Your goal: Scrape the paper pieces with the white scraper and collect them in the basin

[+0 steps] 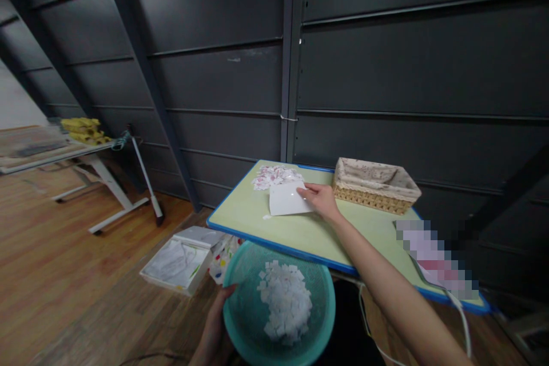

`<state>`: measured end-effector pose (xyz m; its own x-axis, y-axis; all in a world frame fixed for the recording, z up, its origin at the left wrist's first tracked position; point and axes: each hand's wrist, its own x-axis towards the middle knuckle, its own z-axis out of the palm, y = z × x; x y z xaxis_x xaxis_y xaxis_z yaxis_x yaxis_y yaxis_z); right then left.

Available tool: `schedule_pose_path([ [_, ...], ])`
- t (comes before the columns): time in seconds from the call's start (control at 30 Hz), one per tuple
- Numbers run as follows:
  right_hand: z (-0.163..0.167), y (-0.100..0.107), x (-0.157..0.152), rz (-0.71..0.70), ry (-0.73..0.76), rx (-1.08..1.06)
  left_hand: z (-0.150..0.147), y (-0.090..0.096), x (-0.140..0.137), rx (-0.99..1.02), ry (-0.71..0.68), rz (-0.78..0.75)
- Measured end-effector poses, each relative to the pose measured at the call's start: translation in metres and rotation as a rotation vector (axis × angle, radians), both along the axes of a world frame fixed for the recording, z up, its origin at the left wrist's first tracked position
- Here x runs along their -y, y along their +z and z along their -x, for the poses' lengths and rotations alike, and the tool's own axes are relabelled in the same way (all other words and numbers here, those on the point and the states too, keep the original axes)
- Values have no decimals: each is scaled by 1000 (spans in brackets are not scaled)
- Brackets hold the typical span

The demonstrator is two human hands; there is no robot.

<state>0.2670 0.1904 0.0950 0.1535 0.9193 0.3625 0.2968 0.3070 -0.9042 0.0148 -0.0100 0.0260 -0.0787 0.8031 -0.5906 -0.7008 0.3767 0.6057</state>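
Note:
My left hand [218,310] grips the left rim of a teal mesh basket [240,331], held below the table's front edge. A heap of small white paper squares [286,303] lies inside it. Over the tabletop, my right hand [319,199] pinches a white card [288,199] by its right side. Just behind the card spreads a pile of paper scraps with reddish marks [274,174]. One small white scrap [266,217] lies alone in front of the card.
A fabric-lined wicker basket [373,197] stands at the back of the pale green table [249,206]. To the right lies a blurred-out flat item [433,257] with a white cable [465,326]. An open white box [175,266] sits on the floor, left. A dark panelled wall rises behind.

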Motion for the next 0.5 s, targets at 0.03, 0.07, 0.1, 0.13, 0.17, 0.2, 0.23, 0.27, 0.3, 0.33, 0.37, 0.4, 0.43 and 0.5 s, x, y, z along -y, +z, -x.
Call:
schedule_pose_path([
  [0.03, 1, -1, 0, 9, 5, -12, 1, -1, 0, 1, -4, -4],
  [0.07, 3, -1, 0, 19, 11, -23, 1, -2, 1, 7, -9, -7],
  [0.1, 4, -2, 0, 28, 19, -29, 1, -2, 1, 12, -12, -8],
  [0.13, 6, -3, -1, 32, 26, -29, 2, -1, 1, 15, -17, -11],
  [0.17, 7, -4, -1, 30, 34, -22, 2, 0, 2, 17, -18, -12],
  [0.2, 8, -5, -1, 23, 42, -10, 2, 1, 2, 17, -16, -9],
  [0.23, 8, -6, -2, 15, 49, 2, 2, 2, 1, 17, -15, 0],
  [0.27, 8, -6, -2, 11, 52, 12, 2, 2, 1, 18, -16, 4],
  [0.3, 7, -6, -2, 15, 55, 15, 2, 2, 0, 14, -12, 7],
  [0.33, 6, -5, -2, 28, 62, 13, 3, 2, -1, 6, -8, 10],
  [0.37, 4, -4, -2, 48, 76, 8, 3, 1, -1, -5, -9, 4],
  [0.4, 1, -2, -1, 72, 99, 6, 3, 1, -2, -17, -17, -11],
  [0.43, -1, 1, 1, 98, 132, 7, 3, 2, -2, -27, -26, -24],
  [0.5, -6, 7, 6, 149, 237, 14, 3, 3, -3, -44, -49, -32],
])
